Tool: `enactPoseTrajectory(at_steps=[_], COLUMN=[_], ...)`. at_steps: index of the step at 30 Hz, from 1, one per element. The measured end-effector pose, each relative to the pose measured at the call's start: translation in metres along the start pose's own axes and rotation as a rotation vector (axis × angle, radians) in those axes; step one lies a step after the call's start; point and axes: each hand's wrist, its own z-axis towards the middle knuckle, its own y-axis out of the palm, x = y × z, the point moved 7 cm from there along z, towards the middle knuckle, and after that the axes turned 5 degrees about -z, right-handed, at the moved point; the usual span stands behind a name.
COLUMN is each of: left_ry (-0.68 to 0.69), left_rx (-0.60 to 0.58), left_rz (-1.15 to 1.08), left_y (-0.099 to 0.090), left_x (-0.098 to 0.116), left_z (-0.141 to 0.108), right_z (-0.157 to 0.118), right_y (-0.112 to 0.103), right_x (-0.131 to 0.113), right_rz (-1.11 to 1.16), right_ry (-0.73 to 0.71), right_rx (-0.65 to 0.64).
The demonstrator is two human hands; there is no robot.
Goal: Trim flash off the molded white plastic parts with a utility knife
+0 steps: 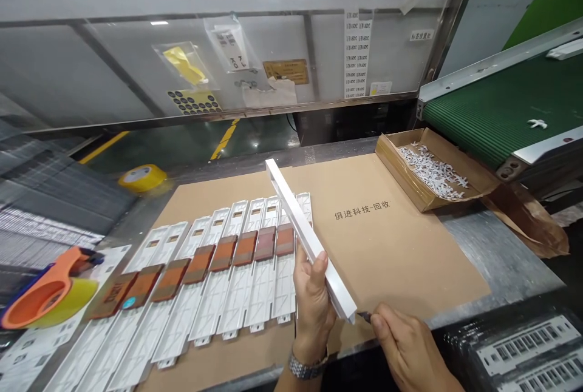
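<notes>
My left hand (314, 298) is closed around a long white plastic strip (298, 219), which slants up and away over the cardboard. My right hand (410, 343) pinches a small dark pointed tool (364, 315), perhaps a blade; most of it is hidden in the fingers. Its tip is at the strip's near end, and I cannot tell whether the two touch. Left of my hands, several white ribbed plastic panels (228, 301) lie side by side. Reddish-brown blocks (223, 253) rest across them in a row.
A cardboard sheet (401, 246) covers the table. On the right stands a cardboard box (401, 176) of small white scraps, beside a green conveyor belt (501, 107). Yellow tape (143, 178) and an orange tape roll (40, 304) sit left. Black-wrapped stock (464, 343) lies lower right.
</notes>
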Motion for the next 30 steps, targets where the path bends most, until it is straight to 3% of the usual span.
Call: enactPoseTrajectory(at_steps=[13, 21, 26, 30], left_ry=[-0.003, 0.013, 0.039, 0.060], left_rx=[-0.028, -0.037, -0.027, -0.027], left_rz=[0.013, 0.038, 0.032, 0.022], left_y=[0.001, 0.003, 0.005, 0.004], left_x=[-0.005, -0.005, -0.004, -0.007], left_z=[0.000, 0.000, 0.001, 0.003], right_z=[0.005, 0.004, -0.005, -0.010], right_y=[-0.002, 0.003, 0.021, 0.028], right_x=[-0.006, -0.002, 0.000, 0.005], right_rz=[-0.023, 0.024, -0.044, 0.045], right_ry=[-0.006, 0.042, 0.021, 0.057], right_rx=[0.001, -0.121, -0.231, -0.323])
